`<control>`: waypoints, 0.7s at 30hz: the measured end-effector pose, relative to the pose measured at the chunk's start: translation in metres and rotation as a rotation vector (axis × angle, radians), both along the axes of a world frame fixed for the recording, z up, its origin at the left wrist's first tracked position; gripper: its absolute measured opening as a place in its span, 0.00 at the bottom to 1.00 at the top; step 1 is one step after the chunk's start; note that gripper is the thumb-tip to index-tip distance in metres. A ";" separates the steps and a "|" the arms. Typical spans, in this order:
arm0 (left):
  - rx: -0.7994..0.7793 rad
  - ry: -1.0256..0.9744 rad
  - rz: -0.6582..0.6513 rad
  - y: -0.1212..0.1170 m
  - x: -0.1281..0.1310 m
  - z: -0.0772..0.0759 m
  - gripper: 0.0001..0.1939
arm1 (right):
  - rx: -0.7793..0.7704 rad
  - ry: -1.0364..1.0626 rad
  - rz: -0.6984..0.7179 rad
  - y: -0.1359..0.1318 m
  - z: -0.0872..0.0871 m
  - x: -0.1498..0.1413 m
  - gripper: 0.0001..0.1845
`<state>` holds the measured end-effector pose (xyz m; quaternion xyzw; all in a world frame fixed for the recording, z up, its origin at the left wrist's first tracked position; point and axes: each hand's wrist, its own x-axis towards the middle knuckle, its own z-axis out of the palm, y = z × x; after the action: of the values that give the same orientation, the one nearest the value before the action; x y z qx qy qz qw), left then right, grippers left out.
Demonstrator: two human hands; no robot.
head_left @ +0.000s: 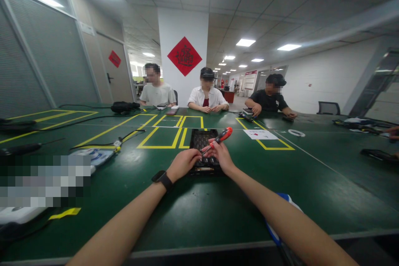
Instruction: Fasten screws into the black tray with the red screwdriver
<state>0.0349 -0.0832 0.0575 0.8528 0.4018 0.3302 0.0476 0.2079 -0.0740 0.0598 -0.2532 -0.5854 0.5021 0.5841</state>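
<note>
A screwdriver with a red and black handle is held in my right hand, its handle slanting up and away to the right. The fingers of my left hand, which wears a black watch at the wrist, pinch together at the lower end of the shaft. Whether a small bit sits there is hidden by the fingertips. Under both hands lies an open black tool case, with rows of small dark pieces inside and a light strip along its near side.
The green table carries yellow tape outlines. Cables and a blue-white packet lie at left. A paper sheet and white tape roll lie right. A blue-white item is partly under my right forearm. Three people sit opposite.
</note>
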 end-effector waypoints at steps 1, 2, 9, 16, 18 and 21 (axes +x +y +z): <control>-0.008 -0.001 -0.006 0.001 0.000 0.000 0.12 | -0.007 0.004 -0.005 0.001 0.000 0.000 0.18; -0.015 -0.004 -0.010 0.001 0.000 0.000 0.12 | -0.008 -0.001 -0.023 0.002 -0.001 0.001 0.18; -0.028 -0.020 0.025 0.004 -0.002 -0.003 0.14 | 0.122 -0.239 -0.387 0.005 0.001 0.007 0.16; 0.010 -0.120 0.145 0.015 -0.006 -0.013 0.13 | 0.122 -0.189 -0.509 0.008 0.002 0.013 0.16; 0.005 -0.127 0.175 0.018 -0.006 -0.017 0.13 | 0.155 -0.164 -0.543 0.011 -0.001 0.015 0.16; 0.006 -0.120 0.171 0.021 -0.006 -0.020 0.13 | 0.143 -0.183 -0.587 0.016 -0.007 0.018 0.15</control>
<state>0.0287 -0.0625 0.0379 0.7942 0.4687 0.3845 0.0407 0.2260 -0.0578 0.0526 -0.4138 -0.5710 0.2449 0.6653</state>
